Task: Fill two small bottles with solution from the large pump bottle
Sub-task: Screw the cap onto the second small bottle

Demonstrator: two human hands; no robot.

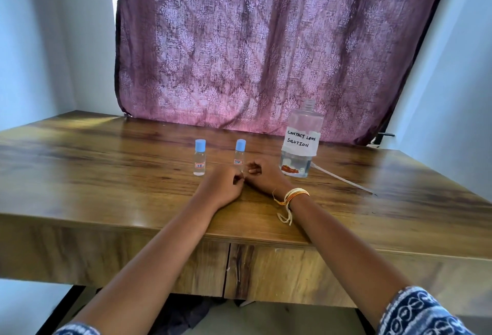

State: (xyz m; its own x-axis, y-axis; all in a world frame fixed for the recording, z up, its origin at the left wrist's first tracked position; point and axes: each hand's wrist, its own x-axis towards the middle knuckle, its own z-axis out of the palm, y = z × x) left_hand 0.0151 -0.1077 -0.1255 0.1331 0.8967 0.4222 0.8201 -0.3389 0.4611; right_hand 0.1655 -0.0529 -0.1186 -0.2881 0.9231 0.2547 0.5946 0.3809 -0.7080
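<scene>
Two small clear bottles with blue caps stand upright on the wooden table [106, 174]: the left small bottle [199, 158] and the right small bottle [240, 154]. The large clear bottle [300, 142], labelled "contact lens solution", stands to the right with its neck uncapped and a little liquid at its bottom. A thin clear tube [343, 178] lies on the table beside it. My left hand [222, 185] and my right hand [262, 176] rest on the table just in front of the right small bottle, fingers loosely curled, holding nothing.
A purple patterned curtain [266, 46] hangs behind the table's far edge. The table's front edge and a drawer front [266, 268] lie below my forearms. Pale walls stand on both sides.
</scene>
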